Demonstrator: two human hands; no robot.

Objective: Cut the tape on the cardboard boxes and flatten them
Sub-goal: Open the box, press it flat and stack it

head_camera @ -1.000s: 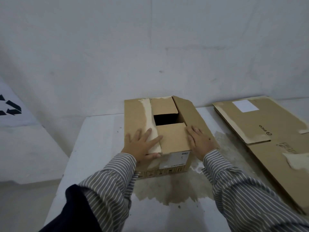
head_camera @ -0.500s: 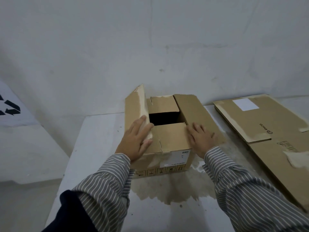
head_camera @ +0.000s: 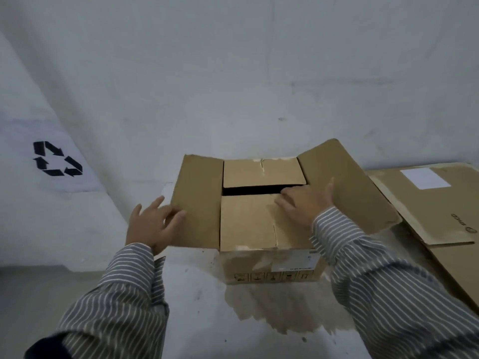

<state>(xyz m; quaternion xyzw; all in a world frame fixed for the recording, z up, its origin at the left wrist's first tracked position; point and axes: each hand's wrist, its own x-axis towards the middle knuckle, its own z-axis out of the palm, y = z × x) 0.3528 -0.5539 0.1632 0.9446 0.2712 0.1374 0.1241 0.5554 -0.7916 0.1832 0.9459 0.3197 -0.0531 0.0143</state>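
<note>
A cardboard box is standing upright on a white table, near the wall. Both long flaps are lying spread outward: the left flap is hanging out over the table, and the right flap is angling up and away. The two short inner flaps are lying nearly flat across the opening, with a dark gap showing between them.

The left hand is resting against the outer edge of the left flap, fingers spread and mostly straight, not closed on anything. The right hand is lying on the near inner flap at the edge of the gap, thumb raised against the right flap; its fingertips are bending slightly at the flap's edge, but whether they are hooking under it cannot be told.

Flattened cardboard is lying on the table to the right, just beside the box. A stain is spreading on the table in front of the box. A white bag with a recycling symbol is sitting at left.
</note>
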